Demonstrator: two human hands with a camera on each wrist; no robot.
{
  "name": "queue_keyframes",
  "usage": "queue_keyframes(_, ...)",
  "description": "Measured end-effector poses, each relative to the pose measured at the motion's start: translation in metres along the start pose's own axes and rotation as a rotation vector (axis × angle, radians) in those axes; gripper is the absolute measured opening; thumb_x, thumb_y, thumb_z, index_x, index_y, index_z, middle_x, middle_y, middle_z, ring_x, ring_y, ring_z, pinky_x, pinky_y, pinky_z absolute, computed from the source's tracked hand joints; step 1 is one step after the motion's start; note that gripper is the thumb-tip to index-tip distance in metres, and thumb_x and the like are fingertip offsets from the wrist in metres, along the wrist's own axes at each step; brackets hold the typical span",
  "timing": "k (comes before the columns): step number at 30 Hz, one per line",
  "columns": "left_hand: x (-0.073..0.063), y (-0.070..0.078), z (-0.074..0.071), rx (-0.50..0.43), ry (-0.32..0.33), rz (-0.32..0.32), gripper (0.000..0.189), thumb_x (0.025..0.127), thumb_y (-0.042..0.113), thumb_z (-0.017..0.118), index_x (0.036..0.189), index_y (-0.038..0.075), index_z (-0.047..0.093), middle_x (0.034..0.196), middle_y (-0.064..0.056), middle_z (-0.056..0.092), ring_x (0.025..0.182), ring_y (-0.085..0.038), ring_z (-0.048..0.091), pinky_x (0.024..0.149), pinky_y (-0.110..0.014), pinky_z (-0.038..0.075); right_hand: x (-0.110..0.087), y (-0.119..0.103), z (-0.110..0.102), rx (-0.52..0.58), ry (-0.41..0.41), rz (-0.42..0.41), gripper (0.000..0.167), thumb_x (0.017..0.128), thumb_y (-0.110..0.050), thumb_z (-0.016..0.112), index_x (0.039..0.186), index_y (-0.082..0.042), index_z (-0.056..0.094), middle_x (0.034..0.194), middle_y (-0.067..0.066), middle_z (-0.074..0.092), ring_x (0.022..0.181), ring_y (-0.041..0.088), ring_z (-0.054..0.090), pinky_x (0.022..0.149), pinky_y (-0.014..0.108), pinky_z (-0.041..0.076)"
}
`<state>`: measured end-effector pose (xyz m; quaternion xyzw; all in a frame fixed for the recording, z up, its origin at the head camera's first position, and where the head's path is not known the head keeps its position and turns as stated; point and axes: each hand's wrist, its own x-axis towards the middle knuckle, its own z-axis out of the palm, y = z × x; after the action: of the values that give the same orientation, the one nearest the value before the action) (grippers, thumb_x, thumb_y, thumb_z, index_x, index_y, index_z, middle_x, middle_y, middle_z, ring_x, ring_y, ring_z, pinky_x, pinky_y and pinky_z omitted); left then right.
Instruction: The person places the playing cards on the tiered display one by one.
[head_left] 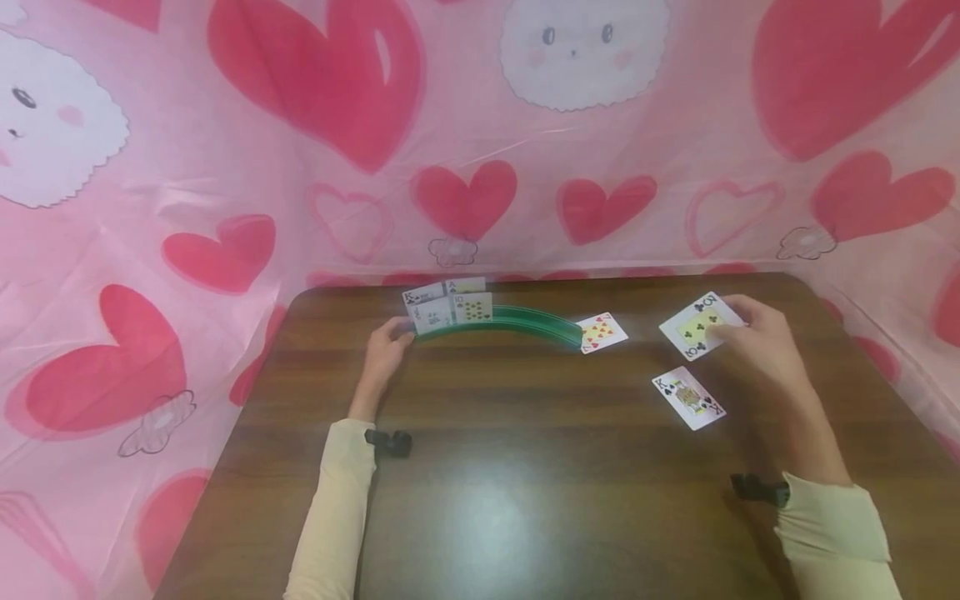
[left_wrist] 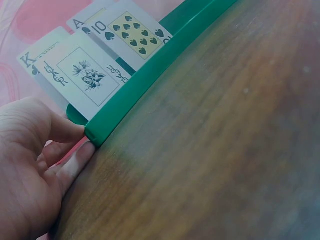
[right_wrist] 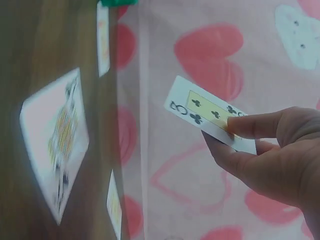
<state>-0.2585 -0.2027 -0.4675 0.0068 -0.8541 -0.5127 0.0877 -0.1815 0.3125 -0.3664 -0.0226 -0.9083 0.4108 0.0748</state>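
My left hand (head_left: pixel 386 348) pinches the left end of a curved green card holder (left_wrist: pixel 150 75) between thumb and fingers. Standing in the holder are a joker (left_wrist: pixel 85 75), a ten of spades (left_wrist: pixel 127 37), and behind them a king (left_wrist: pixel 32 57) and an ace (left_wrist: pixel 80 22). A playing card of clubs (right_wrist: pixel 207 112) is raised above the table in my right hand (head_left: pixel 765 337), gripped between thumb and fingers. Below it a king of spades (head_left: pixel 688 398) lies face up. A seven of hearts (head_left: pixel 602 332) lies at the holder's right end.
Another card (right_wrist: pixel 114 207) lies near the table's far edge in the right wrist view; in the head view my hand hides it. The brown wooden table (head_left: pixel 510 442) ends against a pink heart-patterned cloth (head_left: pixel 525 142) at its back and sides.
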Motion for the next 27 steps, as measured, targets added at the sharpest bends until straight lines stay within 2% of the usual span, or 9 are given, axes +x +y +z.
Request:
queue_keyframes(6,0.0,0.0,0.005,-0.022,-0.001,0.002,0.025,0.084,0.011,0.054,0.108,0.009,0.059,0.112,-0.009,0.058,0.107,-0.023,0.05,0.092,-0.04,0.037,0.004,-0.022,0.014,0.039,0.039,-0.02,0.044,0.084,-0.024,0.058,0.125,-0.009,0.048,0.105,0.016,0.055,0.085,0.022,0.049,0.068,0.028,0.036)
queue_keyframes(11,-0.001,0.001,0.006,-0.015,0.001,0.002,0.024,0.084,0.011,0.054,0.107,0.009,0.059,0.111,-0.009,0.058,0.107,-0.023,0.05,0.091,-0.04,0.037,0.01,-0.031,0.025,0.109,0.077,-0.025,0.046,0.08,-0.024,0.065,0.121,-0.011,0.051,0.1,0.009,0.056,0.079,0.015,0.052,0.065,0.023,0.04)
queue_keyframes(14,-0.001,0.002,0.005,-0.015,0.004,0.004,0.023,0.084,0.011,0.054,0.106,0.009,0.059,0.111,-0.009,0.058,0.106,-0.023,0.05,0.091,-0.04,0.038,0.014,-0.036,0.031,0.254,0.09,-0.014,0.046,0.076,-0.021,0.069,0.117,-0.01,0.053,0.092,0.001,0.06,0.074,0.009,0.056,0.062,0.021,0.044)
queue_keyframes(17,-0.001,0.003,0.004,-0.014,0.005,0.003,0.023,0.084,0.011,0.054,0.106,0.009,0.059,0.11,-0.009,0.058,0.106,-0.023,0.05,0.091,-0.04,0.037,0.017,-0.044,0.036,0.497,0.083,0.007,0.044,0.072,-0.012,0.073,0.111,-0.006,0.054,0.084,-0.002,0.065,0.07,0.01,0.062,0.059,0.022,0.048)
queue_keyframes(19,0.0,0.003,0.002,-0.01,0.003,0.002,0.023,0.084,0.011,0.054,0.106,0.009,0.059,0.11,-0.009,0.058,0.106,-0.023,0.05,0.091,-0.041,0.037,0.018,-0.05,0.039,0.613,0.079,0.007,0.042,0.07,-0.007,0.073,0.107,-0.003,0.054,0.082,-0.002,0.066,0.069,0.011,0.063,0.06,0.022,0.048)
queue_keyframes(21,0.0,0.003,0.002,-0.009,0.007,0.003,0.023,0.084,0.011,0.054,0.106,0.009,0.06,0.11,-0.009,0.059,0.106,-0.023,0.05,0.092,-0.041,0.036,0.02,-0.056,0.042,0.678,0.08,0.012,0.042,0.069,-0.006,0.074,0.106,-0.002,0.055,0.082,-0.001,0.067,0.07,0.012,0.064,0.06,0.022,0.049)
queue_keyframes(27,-0.001,0.0,-0.001,-0.005,0.003,-0.009,0.023,0.085,0.012,0.053,0.107,0.009,0.059,0.111,-0.009,0.058,0.108,-0.023,0.049,0.093,-0.042,0.036,0.026,-0.073,0.051,0.728,0.097,0.007,0.04,0.068,-0.008,0.074,0.104,0.0,0.058,0.082,-0.001,0.067,0.071,0.012,0.064,0.062,0.02,0.049)
